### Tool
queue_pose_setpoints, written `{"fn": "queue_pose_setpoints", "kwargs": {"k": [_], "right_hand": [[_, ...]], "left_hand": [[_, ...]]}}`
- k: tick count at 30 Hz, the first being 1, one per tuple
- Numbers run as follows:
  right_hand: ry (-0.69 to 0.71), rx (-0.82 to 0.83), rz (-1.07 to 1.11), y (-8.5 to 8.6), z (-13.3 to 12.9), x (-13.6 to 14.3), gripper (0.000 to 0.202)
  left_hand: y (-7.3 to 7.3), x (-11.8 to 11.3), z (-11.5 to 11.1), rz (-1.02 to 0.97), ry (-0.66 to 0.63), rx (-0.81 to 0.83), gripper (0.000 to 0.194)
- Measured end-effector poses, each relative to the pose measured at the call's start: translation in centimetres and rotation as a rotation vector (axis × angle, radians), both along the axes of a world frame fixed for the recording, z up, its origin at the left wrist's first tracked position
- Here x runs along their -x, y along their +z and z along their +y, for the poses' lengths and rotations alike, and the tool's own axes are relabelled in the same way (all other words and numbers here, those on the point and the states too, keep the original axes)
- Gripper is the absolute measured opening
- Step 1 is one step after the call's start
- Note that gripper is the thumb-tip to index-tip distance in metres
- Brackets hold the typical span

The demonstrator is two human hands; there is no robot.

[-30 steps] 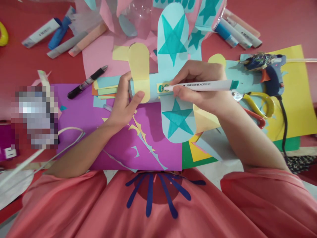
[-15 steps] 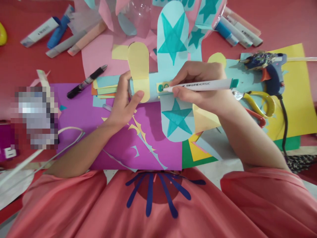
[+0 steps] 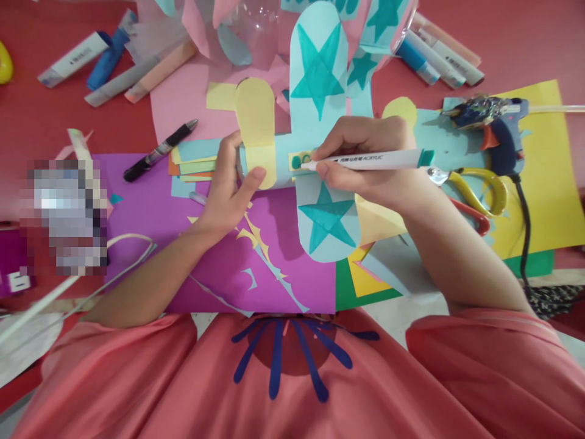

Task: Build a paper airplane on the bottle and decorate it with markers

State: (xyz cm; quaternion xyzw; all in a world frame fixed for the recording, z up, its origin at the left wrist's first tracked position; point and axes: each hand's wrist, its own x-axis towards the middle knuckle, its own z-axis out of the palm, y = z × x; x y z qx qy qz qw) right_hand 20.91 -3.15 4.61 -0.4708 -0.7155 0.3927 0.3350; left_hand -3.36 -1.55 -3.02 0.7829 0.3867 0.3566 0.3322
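A paper airplane (image 3: 315,152) with teal stars is held above the purple sheet (image 3: 219,256) on the red desk (image 3: 36,116), its tail clasped in the left hand (image 3: 228,189), while a white acrylic marker (image 3: 370,161), pinched in the right hand (image 3: 365,161), is pressed to its body.

Paper airplane (image 3: 320,152): matt light-blue card, teal stars looking inked. Acrylic marker (image 3: 365,161): smooth white plastic barrel, showing slight sheen. Glue gun (image 3: 500,131): blue plastic. Scissors (image 3: 475,192): glossy yellow plastic handles. Purple sheet (image 3: 219,268): matt paper.
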Motion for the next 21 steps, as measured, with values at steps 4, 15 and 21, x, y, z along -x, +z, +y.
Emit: {"fn": "queue_pose_setpoints", "kwargs": {"k": [4, 15, 21], "right_hand": [[0.022, -0.024, 0.159, 0.09, 0.45, -0.34, 0.014], [0.003, -0.136, 0.119, 0.55, 0.64, -1.03, 0.016], [-0.017, -0.147, 0.052, 0.01, 0.72, -1.05, 0.012]], "left_hand": [[0.16, -0.06, -0.06, 0.009, 0.004, -0.004, 0.049], [-0.08, 0.02, -0.02, 0.021, 0.004, -0.018, 0.051], [0.05, -0.03, -0.09, 0.007, -0.002, -0.001, 0.050]]}}
